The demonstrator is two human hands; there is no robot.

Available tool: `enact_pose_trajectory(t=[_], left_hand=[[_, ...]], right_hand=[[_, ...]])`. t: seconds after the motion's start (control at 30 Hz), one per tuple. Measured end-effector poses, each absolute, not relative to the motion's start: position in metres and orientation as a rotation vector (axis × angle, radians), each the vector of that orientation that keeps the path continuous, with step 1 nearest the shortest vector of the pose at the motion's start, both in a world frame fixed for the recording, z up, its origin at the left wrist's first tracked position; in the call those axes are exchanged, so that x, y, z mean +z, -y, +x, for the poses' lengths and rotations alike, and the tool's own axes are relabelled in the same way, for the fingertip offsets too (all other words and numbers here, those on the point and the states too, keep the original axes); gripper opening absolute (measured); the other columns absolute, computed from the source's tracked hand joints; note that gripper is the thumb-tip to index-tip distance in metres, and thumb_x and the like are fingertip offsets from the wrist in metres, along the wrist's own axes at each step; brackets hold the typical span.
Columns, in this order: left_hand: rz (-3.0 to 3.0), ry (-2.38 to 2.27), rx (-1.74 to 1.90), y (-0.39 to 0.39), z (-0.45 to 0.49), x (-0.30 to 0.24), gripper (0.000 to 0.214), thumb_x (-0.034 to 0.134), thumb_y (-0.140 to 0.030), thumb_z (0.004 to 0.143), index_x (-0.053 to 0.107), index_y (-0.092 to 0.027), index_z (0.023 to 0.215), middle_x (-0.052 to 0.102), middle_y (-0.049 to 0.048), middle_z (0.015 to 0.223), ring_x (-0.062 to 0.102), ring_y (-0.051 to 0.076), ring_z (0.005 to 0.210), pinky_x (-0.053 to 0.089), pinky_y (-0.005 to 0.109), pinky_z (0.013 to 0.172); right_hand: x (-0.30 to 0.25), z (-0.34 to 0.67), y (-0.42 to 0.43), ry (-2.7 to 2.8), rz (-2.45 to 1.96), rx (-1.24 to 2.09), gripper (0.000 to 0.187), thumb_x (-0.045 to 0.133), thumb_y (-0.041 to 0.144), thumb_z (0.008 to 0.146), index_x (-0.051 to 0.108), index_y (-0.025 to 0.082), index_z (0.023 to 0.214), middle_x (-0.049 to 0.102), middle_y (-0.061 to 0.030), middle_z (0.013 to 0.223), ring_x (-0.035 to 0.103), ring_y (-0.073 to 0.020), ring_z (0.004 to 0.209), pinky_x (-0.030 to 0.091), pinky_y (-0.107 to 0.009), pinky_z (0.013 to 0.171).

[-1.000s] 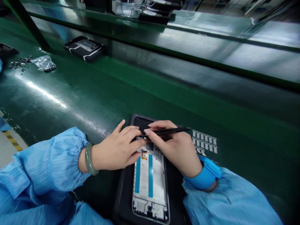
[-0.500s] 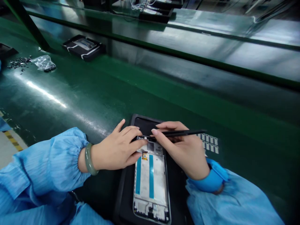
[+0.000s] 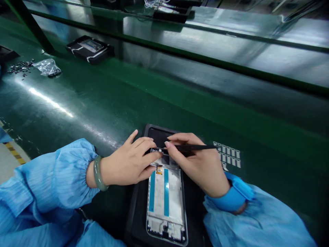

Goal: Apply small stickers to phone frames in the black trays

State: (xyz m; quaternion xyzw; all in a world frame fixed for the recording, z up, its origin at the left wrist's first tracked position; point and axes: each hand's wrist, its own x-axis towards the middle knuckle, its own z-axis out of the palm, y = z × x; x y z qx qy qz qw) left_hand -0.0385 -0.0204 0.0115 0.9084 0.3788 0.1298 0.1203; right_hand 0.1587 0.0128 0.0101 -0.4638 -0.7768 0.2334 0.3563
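A phone frame [image 3: 177,192] with two blue adhesive strips and a small gold flex part lies on a black tray [image 3: 138,206]. My left hand [image 3: 131,161] reaches in from the left, its fingers bent over the frame's upper left corner and gripping it, the index finger raised. In my right hand [image 3: 200,161], black tweezers [image 3: 197,147] are pinched between thumb and fingers. Their tip points left at the frame's top edge, close to my left fingertips. What the tip touches is hidden by the fingers.
A sheet of small pale stickers [image 3: 231,154] lies right of my right hand. Far left are a clear plastic bag [image 3: 48,67] and loose small black parts [image 3: 20,67]. Another black tray [image 3: 89,48] with a phone frame stands on the green bench [image 3: 102,99], before a raised ledge.
The tweezers' rear end has swung slightly down and left with my right hand, uncovering more of the sticker sheet. My left hand keeps its place on the phone frame.
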Motion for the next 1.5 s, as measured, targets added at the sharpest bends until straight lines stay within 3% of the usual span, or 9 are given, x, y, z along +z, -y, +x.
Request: enact_pose_trajectory(t=[0.2,0.5,0.77,1.0,1.2,1.33,1.5], left_hand=[[2.663,-1.110,0.367,0.020,-0.038,0.011,0.032,0.042,-0.027,0.092,0.051,-0.016,0.121,0.051,0.0120,0.121,0.042,0.027,0.122,0.022,0.057,0.108],[2.671,-1.119,0.404,0.020,-0.038,0.010,0.031,0.043,-0.026,0.091,0.052,-0.017,0.119,0.051,0.0120,0.121,0.043,0.026,0.120,0.024,0.057,0.107],[2.650,-1.107,0.373,0.020,-0.038,0.010,0.031,0.042,-0.027,0.092,0.051,-0.017,0.120,0.051,0.0114,0.121,0.041,0.027,0.123,0.022,0.058,0.108],[2.645,-1.102,0.384,0.020,-0.038,0.011,0.031,0.043,-0.027,0.092,0.051,-0.016,0.120,0.052,0.0112,0.120,0.042,0.027,0.122,0.022,0.058,0.108],[2.640,-1.109,0.375,0.021,-0.038,0.010,0.031,0.042,-0.028,0.092,0.051,-0.017,0.120,0.051,0.0112,0.121,0.041,0.026,0.123,0.021,0.058,0.108],[2.658,-1.108,0.380,0.020,-0.038,0.010,0.032,0.042,-0.028,0.093,0.050,-0.017,0.121,0.052,0.0111,0.121,0.041,0.026,0.123,0.022,0.058,0.108],[2.662,-1.130,0.339,0.021,-0.038,0.013,0.032,0.042,-0.027,0.092,0.051,-0.018,0.121,0.052,0.0105,0.122,0.040,0.026,0.125,0.021,0.058,0.108]], right_hand=[[0.015,0.155,-0.011,2.101,-1.187,0.567,0.007,0.056,0.020,0.085,0.059,0.022,0.091,0.066,-0.0011,0.084,0.065,-0.0156,0.072,0.054,-0.027,0.066],[0.003,0.163,-0.018,1.738,-1.276,0.955,0.016,0.067,0.032,0.080,0.060,0.022,0.090,0.067,-0.0006,0.074,0.067,-0.0179,0.067,0.054,-0.026,0.055],[0.005,0.158,-0.013,1.876,-1.311,0.685,0.010,0.063,0.030,0.083,0.062,0.022,0.090,0.067,-0.0014,0.081,0.066,-0.0173,0.068,0.052,-0.028,0.060],[0.006,0.162,-0.014,1.747,-1.326,0.846,0.013,0.064,0.032,0.082,0.060,0.022,0.090,0.067,-0.0006,0.075,0.067,-0.0183,0.067,0.053,-0.027,0.056],[0.005,0.160,-0.014,1.926,-1.239,0.674,0.006,0.060,0.026,0.084,0.060,0.022,0.089,0.066,-0.0017,0.082,0.066,-0.0168,0.071,0.053,-0.027,0.062],[0.006,0.161,-0.014,1.897,-1.246,0.743,0.008,0.060,0.025,0.084,0.059,0.021,0.091,0.066,-0.0007,0.078,0.066,-0.0161,0.067,0.052,-0.024,0.056],[0.013,0.156,-0.012,2.130,-1.138,0.544,0.010,0.057,0.017,0.085,0.059,0.022,0.094,0.067,-0.0016,0.088,0.066,-0.0166,0.077,0.053,-0.028,0.069]])
